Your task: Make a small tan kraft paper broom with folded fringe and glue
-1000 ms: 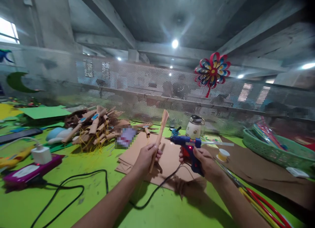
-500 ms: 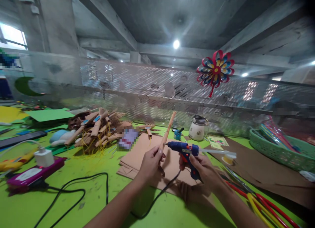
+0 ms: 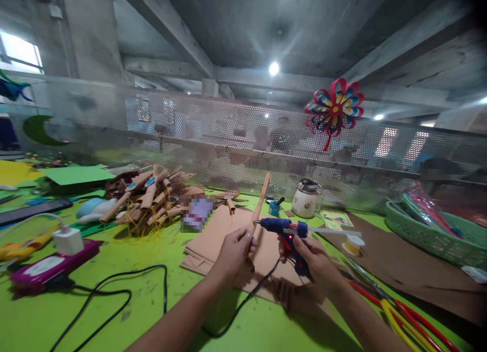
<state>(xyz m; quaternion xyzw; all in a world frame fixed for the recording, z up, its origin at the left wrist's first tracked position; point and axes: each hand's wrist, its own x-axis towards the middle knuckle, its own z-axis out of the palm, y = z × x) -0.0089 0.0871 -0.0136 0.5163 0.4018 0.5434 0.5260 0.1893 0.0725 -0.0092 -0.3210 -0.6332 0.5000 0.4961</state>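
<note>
My left hand [image 3: 235, 251] is closed round the lower end of a narrow, rolled-looking strip of brown paper [image 3: 262, 197], which stands tilted up and away from me. In my right hand [image 3: 317, 260] is a blue hot glue gun [image 3: 280, 227], its red light on and a clear glue stick [image 3: 335, 232] jutting from the back. The gun's nozzle points left and is at the strip's edge, just above my left fingers; whether it touches cannot be told. Beneath both hands lies a stack of brown paper sheets [image 3: 211, 239].
A pile of rolled brown paper pieces [image 3: 152, 202] with yellow strings is at left, behind a purple power strip [image 3: 57, 268] and black cord [image 3: 110, 288]. Scissors [image 3: 388, 296] with red and yellow handles lie at right, near a green basket [image 3: 426, 240]. A white jug [image 3: 305, 200] stands behind.
The strip's upper tip has shifted very slightly left. Both hands keep their grips, and the glue gun stays at the strip's edge.
</note>
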